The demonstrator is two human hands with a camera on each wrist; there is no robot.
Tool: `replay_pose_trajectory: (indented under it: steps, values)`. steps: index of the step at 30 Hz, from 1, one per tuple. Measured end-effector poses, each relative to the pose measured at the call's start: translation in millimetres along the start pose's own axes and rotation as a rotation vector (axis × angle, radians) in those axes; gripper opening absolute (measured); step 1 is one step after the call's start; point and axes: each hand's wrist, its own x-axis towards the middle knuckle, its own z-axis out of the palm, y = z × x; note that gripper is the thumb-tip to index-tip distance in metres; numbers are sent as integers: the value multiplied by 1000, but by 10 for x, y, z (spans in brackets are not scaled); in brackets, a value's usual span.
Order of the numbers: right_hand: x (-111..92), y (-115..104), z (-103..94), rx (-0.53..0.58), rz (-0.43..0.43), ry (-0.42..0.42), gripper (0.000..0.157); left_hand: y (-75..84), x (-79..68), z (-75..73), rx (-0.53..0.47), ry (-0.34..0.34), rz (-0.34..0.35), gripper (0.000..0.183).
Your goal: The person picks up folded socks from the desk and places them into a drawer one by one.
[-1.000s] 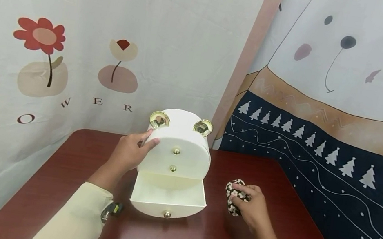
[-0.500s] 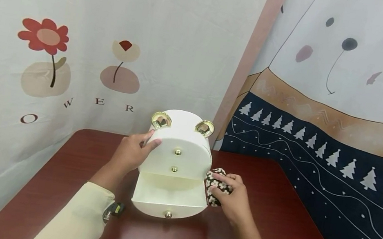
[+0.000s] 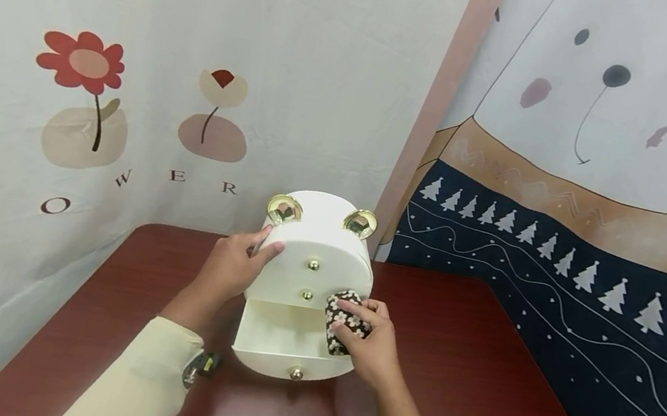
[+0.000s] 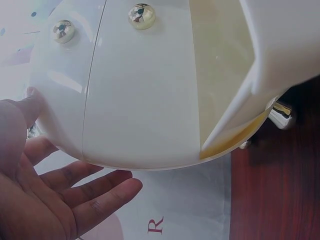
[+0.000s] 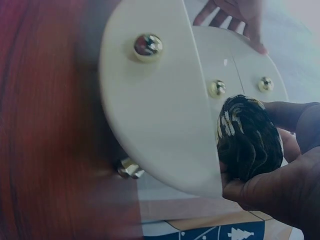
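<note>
A white storage box (image 3: 285, 269) with a rounded top, gold ears and gold knobs stands on the table. Its bottom drawer (image 3: 269, 335) is pulled out. My left hand (image 3: 231, 261) holds the box's left side, thumb on the front edge and fingers along the curved side. Over the right part of the drawer, my right hand (image 3: 376, 347) grips a folded black cloth (image 3: 343, 317) with white flowers between thumb and fingers. In the right wrist view, the folded layers of the cloth (image 5: 250, 142) show beside the drawer front (image 5: 155, 100).
The dark red table (image 3: 475, 387) extends around the box. Behind it hangs a pale curtain (image 3: 330, 56) with printed flowers, and at the right a dark cloth (image 3: 549, 326) with printed trees. Gold feet (image 5: 131, 169) raise the box off the tabletop.
My right hand has carried the folded cloth leftward, from the table right of the box to over the pulled-out drawer. The left hand stays on the box.
</note>
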Motion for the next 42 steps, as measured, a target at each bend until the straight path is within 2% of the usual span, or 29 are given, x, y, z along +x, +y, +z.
replay_pose_trajectory:
  steps: [8,17,26,31,37,42]
  values:
    - [-3,-6,110,17,-41,22,34,17,-2,-11,-6,-16,1,69]
    - [-14,-21,197,-44,-53,19,35,14,6,-18,12,-6,13,67]
    - [-12,-8,289,-97,-42,21,35,24,5,-15,9,-15,-6,68]
    - [-12,-23,330,-136,-52,-2,32,35,-3,-21,-1,-19,-17,68]
    - [-5,-33,391,-163,-78,-36,36,40,-12,-28,6,-17,-19,67]
    - [-15,-51,439,-195,-68,-74,35,44,-23,-36,3,-19,-18,67]
